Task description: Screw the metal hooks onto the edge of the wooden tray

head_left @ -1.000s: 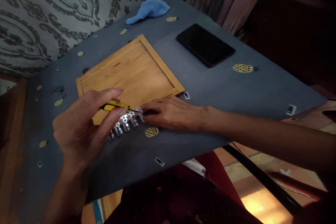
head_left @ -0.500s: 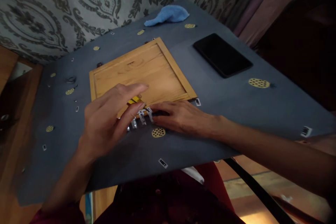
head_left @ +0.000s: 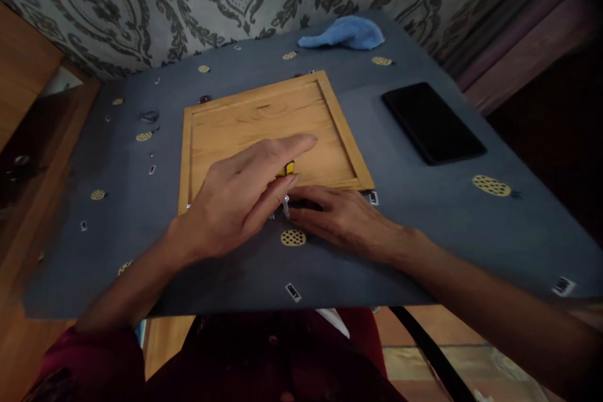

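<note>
A wooden board with a raised frame (head_left: 346,132) lies flat on the table. My left hand (head_left: 240,191) reaches over its near edge, closed round a small screwdriver whose yellow and black handle (head_left: 288,168) shows between thumb and fingers. The tip of the tool is hidden. At the near edge, a small silver metal hook (head_left: 286,207) sticks out towards me. Thumb and fingers of my right hand (head_left: 351,223) are closed at this hook, against the board's edge. Other hooks along the edge are mostly covered by my left hand.
A black phone (head_left: 433,122) lies right of the board. Behind it, a crumpled blue cloth (head_left: 346,33) rests near the patterned wall. A small dark metal object (head_left: 149,116) lies to the left. The grey tablecloth (head_left: 226,289) bears pineapple prints.
The view has swung left, so the board and phone sit further right. My left hand has turned over the screwdriver and now covers more hooks. My right hand stays at the edge.
</note>
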A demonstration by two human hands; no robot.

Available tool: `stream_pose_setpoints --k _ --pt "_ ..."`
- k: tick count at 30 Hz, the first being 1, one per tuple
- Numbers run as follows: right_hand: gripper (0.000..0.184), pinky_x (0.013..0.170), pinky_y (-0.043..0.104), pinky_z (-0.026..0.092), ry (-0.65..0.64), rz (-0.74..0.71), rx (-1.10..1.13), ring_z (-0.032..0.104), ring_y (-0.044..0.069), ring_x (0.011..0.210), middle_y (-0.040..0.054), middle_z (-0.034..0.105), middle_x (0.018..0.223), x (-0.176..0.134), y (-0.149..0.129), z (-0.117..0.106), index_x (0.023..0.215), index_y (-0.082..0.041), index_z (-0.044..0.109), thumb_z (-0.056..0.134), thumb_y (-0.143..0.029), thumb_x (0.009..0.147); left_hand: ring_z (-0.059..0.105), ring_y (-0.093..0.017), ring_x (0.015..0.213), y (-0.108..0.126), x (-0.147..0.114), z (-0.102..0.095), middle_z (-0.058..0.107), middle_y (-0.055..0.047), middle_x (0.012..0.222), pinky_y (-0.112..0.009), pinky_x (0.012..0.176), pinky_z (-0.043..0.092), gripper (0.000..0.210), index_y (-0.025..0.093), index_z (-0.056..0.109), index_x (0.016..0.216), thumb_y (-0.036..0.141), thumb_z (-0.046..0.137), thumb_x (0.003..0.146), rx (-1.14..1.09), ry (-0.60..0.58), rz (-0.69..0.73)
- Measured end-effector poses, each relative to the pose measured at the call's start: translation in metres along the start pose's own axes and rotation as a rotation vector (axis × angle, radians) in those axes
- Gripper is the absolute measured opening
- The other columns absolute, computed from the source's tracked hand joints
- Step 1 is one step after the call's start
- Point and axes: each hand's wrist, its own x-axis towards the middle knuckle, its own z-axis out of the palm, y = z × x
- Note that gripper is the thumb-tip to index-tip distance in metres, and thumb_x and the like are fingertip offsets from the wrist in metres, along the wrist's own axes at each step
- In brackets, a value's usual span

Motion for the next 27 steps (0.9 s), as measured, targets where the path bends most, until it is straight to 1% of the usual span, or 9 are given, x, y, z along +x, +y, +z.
stream_pose_setpoints --k 2,4,8,10,14,19,21,24,27 --pt "0.025 0.073 0.036 0.060 0.011 -0.011 -0.006 0.070 0.024 0.097 0.0139 0.068 0.122 -0.0003 0.0004 0.0006 0.104 -0.018 0.072 0.048 -0.021 0.101 0.070 -0.018 0.107 0.0005 0.0003 0.0004 0.071 0.000 0.117 -0.034 0.094 0.059 0.037 0.035 0.053 0.135 0.022 0.049 0.101 0.005 0.002 0.029" --pt "0.024 0.070 0.035 0.060 0.010 -0.017 -0.007 0.070 0.023 0.094 0.0135 0.069 0.120 -0.0002 0.0004 0.0006 0.103 -0.018 0.072 0.048 -0.021 0.101 0.071 -0.017 0.100 0.0020 0.0012 0.0003 0.072 0.000 0.111 -0.033 0.089 0.059 0.035 0.035 0.054 0.133 0.022 0.050 0.100 -0.016 0.012 0.062" --pt "0.022 0.067 0.034 0.058 0.017 -0.021 0.001 0.070 0.021 0.089 0.0129 0.070 0.118 0.0006 -0.0002 -0.0005 0.101 -0.018 0.072 0.050 -0.021 0.100 0.069 -0.016 0.086 0.0057 0.0023 0.0003 0.070 -0.002 0.096 -0.029 0.076 0.059 0.028 0.026 0.061 0.124 0.022 0.061 0.096 0.024 0.079 0.066" --pt "0.022 0.067 0.034 0.058 0.022 -0.024 -0.004 0.069 0.021 0.090 0.0125 0.070 0.118 0.0009 -0.0004 -0.0010 0.102 -0.018 0.072 0.050 -0.021 0.100 0.068 -0.015 0.083 0.0069 0.0019 0.0006 0.070 -0.002 0.093 -0.027 0.073 0.057 0.027 0.024 0.063 0.122 0.021 0.063 0.095 0.047 0.109 0.059" --pt "0.021 0.071 0.032 0.059 0.012 -0.010 -0.014 0.069 0.020 0.094 0.0110 0.071 0.115 0.0012 -0.0009 -0.0008 0.105 -0.019 0.072 0.051 -0.021 0.100 0.069 -0.014 0.085 0.0080 0.0010 -0.0002 0.071 0.000 0.093 -0.026 0.075 0.057 0.028 0.026 0.063 0.123 0.018 0.060 0.096 0.029 0.095 0.057" --pt "0.020 0.074 0.033 0.059 0.031 -0.007 -0.003 0.069 0.021 0.099 0.0113 0.069 0.122 0.0011 -0.0015 0.0015 0.105 -0.018 0.072 0.052 -0.021 0.100 0.071 -0.015 0.097 0.0069 0.0003 -0.0031 0.074 -0.002 0.106 -0.024 0.084 0.058 0.027 0.019 0.063 0.122 0.016 0.060 0.096 0.040 0.082 0.069" --pt "0.020 0.074 0.034 0.059 0.032 0.001 0.009 0.070 0.022 0.099 0.0111 0.069 0.122 0.0012 -0.0015 0.0021 0.105 -0.017 0.072 0.052 -0.020 0.100 0.071 -0.015 0.100 0.0060 0.0001 -0.0038 0.074 -0.002 0.109 -0.024 0.086 0.058 0.026 0.018 0.063 0.121 0.017 0.060 0.096 0.041 0.067 0.062" --pt "0.022 0.076 0.036 0.060 0.032 0.015 0.036 0.070 0.023 0.099 0.0118 0.071 0.119 0.0015 -0.0016 0.0019 0.108 -0.017 0.071 0.050 -0.020 0.100 0.071 -0.015 0.101 0.0044 0.0005 -0.0041 0.074 -0.002 0.110 -0.022 0.087 0.058 0.024 0.019 0.063 0.120 0.017 0.060 0.096 0.031 0.049 0.062" --pt "0.023 0.081 0.037 0.061 0.026 0.038 0.052 0.070 0.023 0.104 0.0122 0.070 0.122 0.0016 -0.0014 0.0012 0.113 -0.017 0.069 0.050 -0.020 0.101 0.072 -0.014 0.099 0.0025 0.0016 -0.0044 0.075 -0.001 0.108 -0.021 0.088 0.058 0.024 0.019 0.064 0.118 0.016 0.061 0.095 0.012 0.044 0.077"
